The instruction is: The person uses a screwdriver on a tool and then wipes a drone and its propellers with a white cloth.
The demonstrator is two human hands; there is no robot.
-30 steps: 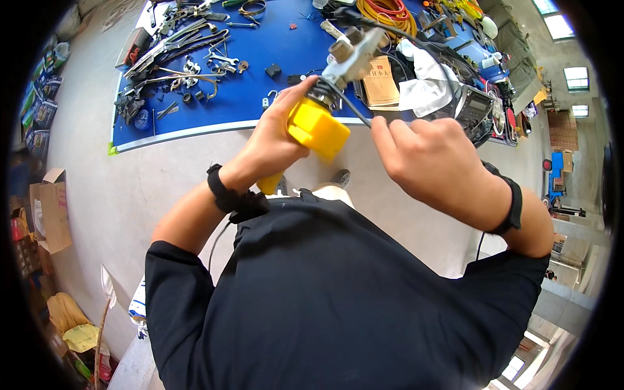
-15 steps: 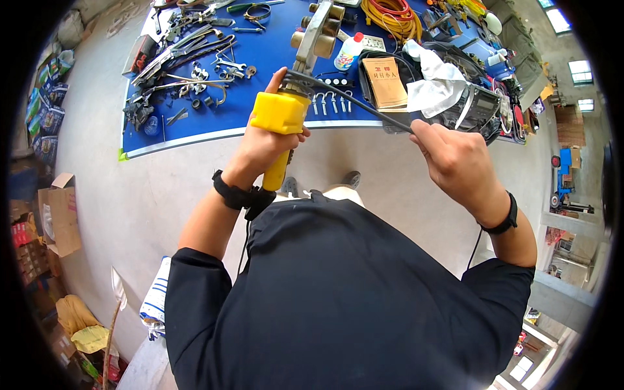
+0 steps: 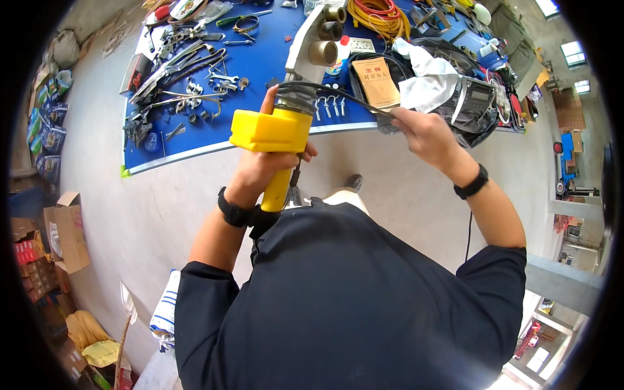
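My left hand (image 3: 250, 174) is wrapped round the yellow handle of a pipe fusion welder (image 3: 272, 132), held upright in front of the bench edge. Its flat metal heating plate (image 3: 303, 49) points away from me and carries several round pipe sockets. Black power cord (image 3: 351, 97) loops round the neck between plate and yellow housing. My left index finger sticks up beside those turns. To the right, my right hand (image 3: 429, 142) pinches the cord and holds it stretched out from the neck.
Beyond my hands stands a blue-topped bench (image 3: 188, 144) with wrenches and metal fittings (image 3: 188, 97) at left. Right of the welder are a white bottle (image 3: 340, 55), an orange book (image 3: 377, 81), a white cloth (image 3: 429, 81) and coiled yellow hose (image 3: 377, 23). Cardboard boxes (image 3: 68, 234) stand far left.
My right hand has moved left, nearer the welder, with the cord still pinched. The welder sits slightly lower in view, its housing turned a little. The cord stays looped round the neck.
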